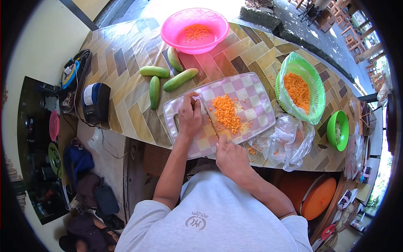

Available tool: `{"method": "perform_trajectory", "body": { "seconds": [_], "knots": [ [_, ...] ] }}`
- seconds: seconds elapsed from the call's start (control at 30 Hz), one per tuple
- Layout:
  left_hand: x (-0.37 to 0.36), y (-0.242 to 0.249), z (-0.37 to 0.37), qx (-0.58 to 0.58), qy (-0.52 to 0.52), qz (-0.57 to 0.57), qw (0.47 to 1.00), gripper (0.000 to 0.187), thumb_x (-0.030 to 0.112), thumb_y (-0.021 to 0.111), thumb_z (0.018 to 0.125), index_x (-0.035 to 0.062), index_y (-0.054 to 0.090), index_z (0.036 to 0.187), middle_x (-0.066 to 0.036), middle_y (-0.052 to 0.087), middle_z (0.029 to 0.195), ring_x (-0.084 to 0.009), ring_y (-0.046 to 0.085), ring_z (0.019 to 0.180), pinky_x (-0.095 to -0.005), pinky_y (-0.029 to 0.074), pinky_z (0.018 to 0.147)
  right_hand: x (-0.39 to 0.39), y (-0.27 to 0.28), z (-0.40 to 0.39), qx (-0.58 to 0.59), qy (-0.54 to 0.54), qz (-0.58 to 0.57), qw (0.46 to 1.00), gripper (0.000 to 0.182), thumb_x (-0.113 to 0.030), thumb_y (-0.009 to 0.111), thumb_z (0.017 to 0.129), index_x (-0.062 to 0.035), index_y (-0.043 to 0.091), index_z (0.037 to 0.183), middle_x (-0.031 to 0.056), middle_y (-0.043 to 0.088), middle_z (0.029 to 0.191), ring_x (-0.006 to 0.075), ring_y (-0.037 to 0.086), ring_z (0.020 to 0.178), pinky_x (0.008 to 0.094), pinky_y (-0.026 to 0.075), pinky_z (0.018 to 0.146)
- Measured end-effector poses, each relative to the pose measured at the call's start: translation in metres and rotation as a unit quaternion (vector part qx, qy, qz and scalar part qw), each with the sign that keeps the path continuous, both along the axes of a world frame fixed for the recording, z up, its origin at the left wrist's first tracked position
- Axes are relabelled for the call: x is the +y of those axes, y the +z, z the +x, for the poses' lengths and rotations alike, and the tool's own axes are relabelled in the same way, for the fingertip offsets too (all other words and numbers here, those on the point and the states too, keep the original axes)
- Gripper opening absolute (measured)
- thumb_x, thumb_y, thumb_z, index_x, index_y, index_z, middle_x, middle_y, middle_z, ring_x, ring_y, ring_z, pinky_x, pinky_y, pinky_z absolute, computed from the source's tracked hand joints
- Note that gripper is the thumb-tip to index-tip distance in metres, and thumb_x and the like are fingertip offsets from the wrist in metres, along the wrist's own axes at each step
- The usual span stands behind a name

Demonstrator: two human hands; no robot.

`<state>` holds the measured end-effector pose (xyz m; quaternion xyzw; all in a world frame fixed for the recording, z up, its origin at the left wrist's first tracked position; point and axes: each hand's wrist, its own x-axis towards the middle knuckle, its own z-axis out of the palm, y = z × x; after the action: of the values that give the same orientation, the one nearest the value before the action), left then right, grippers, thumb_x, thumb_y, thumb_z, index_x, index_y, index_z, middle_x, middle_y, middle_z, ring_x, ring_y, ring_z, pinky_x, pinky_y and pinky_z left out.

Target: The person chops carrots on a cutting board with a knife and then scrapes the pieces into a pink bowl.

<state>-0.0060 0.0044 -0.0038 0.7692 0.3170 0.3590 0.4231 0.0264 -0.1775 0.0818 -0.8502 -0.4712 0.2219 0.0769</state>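
My right hand (231, 157) is closed around the handle end of a knife (208, 115), whose blade slants across a pink and white checkered cutting board (256, 93). My left hand (190, 115) is closed at the far end of the blade, with fingers curled against its tip. Just right of the blade lies a heap of finely chopped carrot (227, 113), with stray bits scattered around it. A few orange crumbs also show left of the blade. The knife's handle is mostly hidden under my right hand.
Several cucumbers (180, 80) lie beyond the board. A pink basin (167, 38) stands behind them. Right of the board are a crumpled plastic bag (294, 140), a lined green basket (317, 90) of chopped carrot and a green bowl (343, 143). A dark card terminal (100, 107) sits at left.
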Motion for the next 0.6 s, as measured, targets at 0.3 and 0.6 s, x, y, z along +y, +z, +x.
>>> {"method": "perform_trajectory", "body": {
  "seconds": [0.3,0.6],
  "knots": [
    [-0.001,0.005,0.001,0.003,0.000,-0.020,1.000,0.017,-0.001,0.056,0.091,0.0013,0.056,0.108,-0.007,0.046,0.065,-0.0195,0.046,0.058,-0.0358,0.039,0.057,0.006,-0.021,0.003,0.002,-0.014,-0.039,0.999,0.019,-0.010,0.047,0.090,0.0027,0.046,0.104,0.0228,0.070,0.075,0.0375,0.072,0.073,0.0470,0.058,0.065],
    [0.000,0.000,0.000,0.004,-0.005,-0.019,1.000,0.018,0.001,0.055,0.093,0.0017,0.056,0.111,-0.002,0.040,0.066,-0.0128,0.040,0.059,-0.0315,0.035,0.056,0.008,-0.014,0.006,0.029,-0.011,-0.032,0.999,0.021,-0.010,0.048,0.089,0.0044,0.046,0.104,0.0242,0.069,0.076,0.0387,0.072,0.075,0.0486,0.058,0.068]
  ]
}}
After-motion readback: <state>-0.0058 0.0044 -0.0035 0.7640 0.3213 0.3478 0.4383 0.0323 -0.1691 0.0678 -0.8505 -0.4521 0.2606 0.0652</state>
